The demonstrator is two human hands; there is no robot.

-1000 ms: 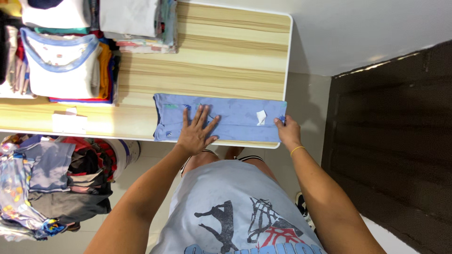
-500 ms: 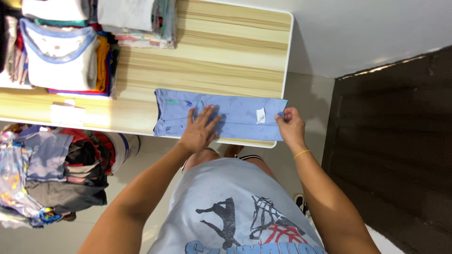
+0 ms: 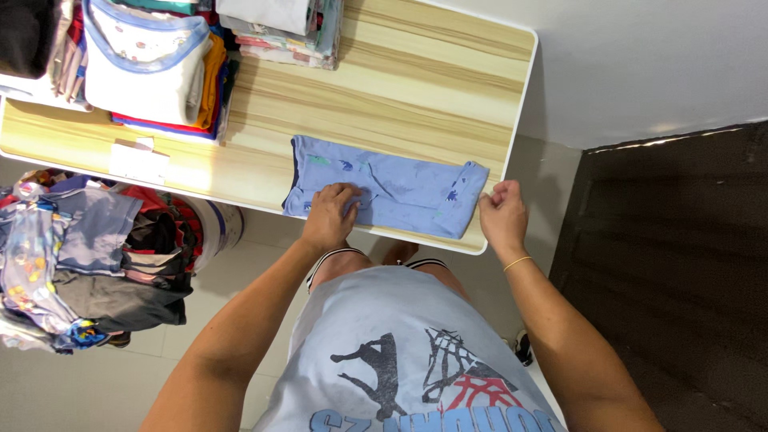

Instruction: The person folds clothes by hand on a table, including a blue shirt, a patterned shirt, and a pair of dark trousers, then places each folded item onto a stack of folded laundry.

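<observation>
A light blue garment [image 3: 400, 190] with small printed patterns lies folded into a long strip near the front edge of the wooden table [image 3: 384, 96]. Its right end is folded back over itself. My left hand [image 3: 330, 214] rests on the garment's front left part, fingers curled into the cloth. My right hand [image 3: 502, 214] hovers just off the garment's right end at the table's corner, fingers loosely curled, holding nothing that I can see.
Stacks of folded clothes [image 3: 152, 68] fill the table's back left, with a second stack [image 3: 280, 24] beside them. A small white paper slip [image 3: 138, 160] lies on the table. A heap of unfolded clothes [image 3: 88, 248] sits in a basket left of me, on the floor.
The garment's right end has been folded back over, hiding its white tag. My right hand has let go and drawn off to the right. My left hand's fingers have curled from flat.
</observation>
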